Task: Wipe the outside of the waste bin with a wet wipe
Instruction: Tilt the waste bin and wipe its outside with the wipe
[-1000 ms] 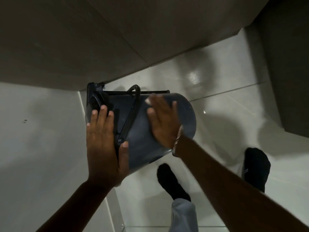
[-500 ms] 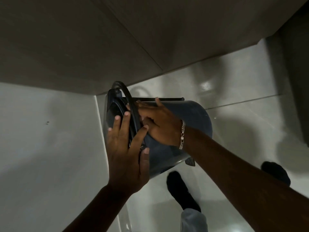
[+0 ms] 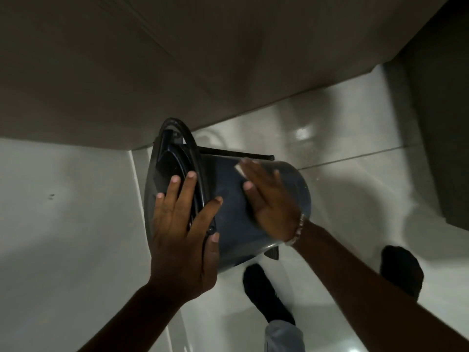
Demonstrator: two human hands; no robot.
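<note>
A dark blue-grey waste bin [image 3: 228,189] with a black lid and wire handle is held tilted on its side above the floor, lid end to the left. My left hand [image 3: 180,232] grips the lid end, fingers spread over the lid and rim, thumb on the side wall. My right hand [image 3: 269,199] lies flat on the bin's side wall, pressing a white wet wipe [image 3: 239,170] whose corner shows past the fingertips. A bracelet sits on my right wrist.
A white counter or ledge [image 3: 63,224] fills the left side, its edge right by the bin. A brown wall [image 3: 177,59] runs behind. The glossy white tiled floor [image 3: 355,148] lies below, with my feet in black socks [image 3: 266,295] under the bin. A dark cabinet [image 3: 446,123] stands at right.
My right hand slid with the wipe from the lid end back toward the bin's base end along the side wall. My left hand kept its grip on the lid end.
</note>
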